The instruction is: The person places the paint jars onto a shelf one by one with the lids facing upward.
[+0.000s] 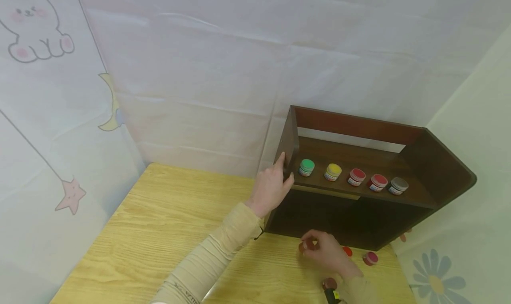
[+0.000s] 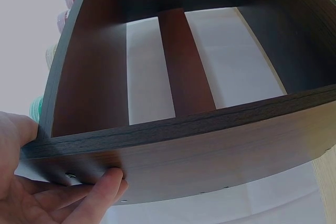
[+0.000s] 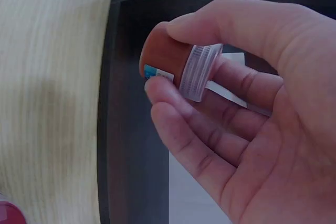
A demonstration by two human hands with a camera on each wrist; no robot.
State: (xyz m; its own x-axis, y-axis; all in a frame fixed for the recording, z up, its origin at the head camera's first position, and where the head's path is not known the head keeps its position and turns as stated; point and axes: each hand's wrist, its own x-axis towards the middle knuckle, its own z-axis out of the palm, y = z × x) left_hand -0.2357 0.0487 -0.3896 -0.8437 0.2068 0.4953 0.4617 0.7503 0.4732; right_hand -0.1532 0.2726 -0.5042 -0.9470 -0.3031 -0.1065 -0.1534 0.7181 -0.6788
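My left hand grips the left side panel of a dark brown wooden shelf. In the left wrist view, its thumb is at the panel's front edge and its fingers lie along the outer face. Low in front of the shelf's lower compartment, my right hand pinches a small orange-brown paint jar with a clear ribbed lid. The jar is tilted on its side between thumb and fingers. On the upper shelf stand a green jar, a yellow jar, two red jars and a grey-lidded jar.
On the wooden table, a bright red jar and a dark pink jar sit right of my right hand. A brown-red jar is nearer, beside my right wrist. A patterned white wall sheet hangs behind.
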